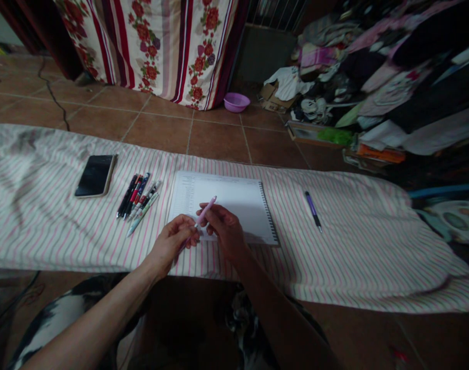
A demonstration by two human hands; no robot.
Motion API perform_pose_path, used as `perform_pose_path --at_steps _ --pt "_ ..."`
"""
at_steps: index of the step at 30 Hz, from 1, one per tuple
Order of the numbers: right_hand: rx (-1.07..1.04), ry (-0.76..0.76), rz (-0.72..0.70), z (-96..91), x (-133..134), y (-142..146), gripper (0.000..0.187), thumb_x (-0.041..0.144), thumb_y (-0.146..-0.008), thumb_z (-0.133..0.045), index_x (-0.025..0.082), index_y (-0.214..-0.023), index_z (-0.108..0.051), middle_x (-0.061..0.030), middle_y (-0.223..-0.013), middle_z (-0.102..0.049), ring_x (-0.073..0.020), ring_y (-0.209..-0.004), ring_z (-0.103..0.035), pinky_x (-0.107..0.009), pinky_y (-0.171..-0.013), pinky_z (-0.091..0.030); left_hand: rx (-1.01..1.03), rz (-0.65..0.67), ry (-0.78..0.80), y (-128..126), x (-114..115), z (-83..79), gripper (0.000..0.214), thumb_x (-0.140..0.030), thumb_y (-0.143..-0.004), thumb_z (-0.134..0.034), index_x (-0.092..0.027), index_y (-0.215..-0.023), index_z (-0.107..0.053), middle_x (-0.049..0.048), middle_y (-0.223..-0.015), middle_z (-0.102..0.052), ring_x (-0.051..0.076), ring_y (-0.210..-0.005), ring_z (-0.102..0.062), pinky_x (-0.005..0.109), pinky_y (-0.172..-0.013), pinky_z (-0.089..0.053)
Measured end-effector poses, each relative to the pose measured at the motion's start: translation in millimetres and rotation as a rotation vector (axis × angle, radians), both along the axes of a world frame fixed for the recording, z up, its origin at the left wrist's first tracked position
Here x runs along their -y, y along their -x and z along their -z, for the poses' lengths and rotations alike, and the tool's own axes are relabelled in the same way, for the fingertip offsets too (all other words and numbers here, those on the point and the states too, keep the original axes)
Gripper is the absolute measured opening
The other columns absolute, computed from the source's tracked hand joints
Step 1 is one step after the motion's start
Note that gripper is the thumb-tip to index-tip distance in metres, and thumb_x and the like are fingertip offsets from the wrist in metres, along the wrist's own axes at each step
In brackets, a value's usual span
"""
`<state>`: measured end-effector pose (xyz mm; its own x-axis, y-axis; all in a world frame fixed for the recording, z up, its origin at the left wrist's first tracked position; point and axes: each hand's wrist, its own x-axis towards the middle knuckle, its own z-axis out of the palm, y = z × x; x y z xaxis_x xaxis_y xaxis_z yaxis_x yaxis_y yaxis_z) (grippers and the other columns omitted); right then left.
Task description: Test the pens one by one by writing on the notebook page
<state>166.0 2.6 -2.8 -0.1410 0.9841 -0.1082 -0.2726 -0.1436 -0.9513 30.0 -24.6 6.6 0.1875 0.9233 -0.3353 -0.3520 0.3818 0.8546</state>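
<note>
A pink pen is gripped by both hands above the near edge of a spiral notebook. My left hand pinches its lower end. My right hand grips it near the middle, and the tip points up and to the right. The notebook lies open on a pink and white striped cloth covering a low surface. A row of several pens lies left of the notebook, a short reach from my left hand.
A dark phone lies face up at the left of the pens. One purple pen lies alone to the right of the notebook. Beyond the cloth are brown floor tiles, a purple bowl, a flowered curtain and a heap of clothes.
</note>
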Motion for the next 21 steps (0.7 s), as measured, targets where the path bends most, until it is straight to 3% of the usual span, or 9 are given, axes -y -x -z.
perform_pose_path --at_steps 21 --pt "-0.045 0.011 0.032 -2.9 -1.4 0.2 0.02 0.033 -0.073 -0.064 0.022 -0.089 -0.068 -0.0014 -0.08 -0.068 -0.0071 -0.057 -0.052 -0.018 -0.045 -0.036 -0.082 -0.005 0.008 -2.8 -0.5 -2.2 0.017 -0.029 -0.07 -0.064 -0.017 -0.074 -0.052 -0.0033 -0.056 -0.057 0.006 -0.049 -0.045 0.018 -0.047 -0.029"
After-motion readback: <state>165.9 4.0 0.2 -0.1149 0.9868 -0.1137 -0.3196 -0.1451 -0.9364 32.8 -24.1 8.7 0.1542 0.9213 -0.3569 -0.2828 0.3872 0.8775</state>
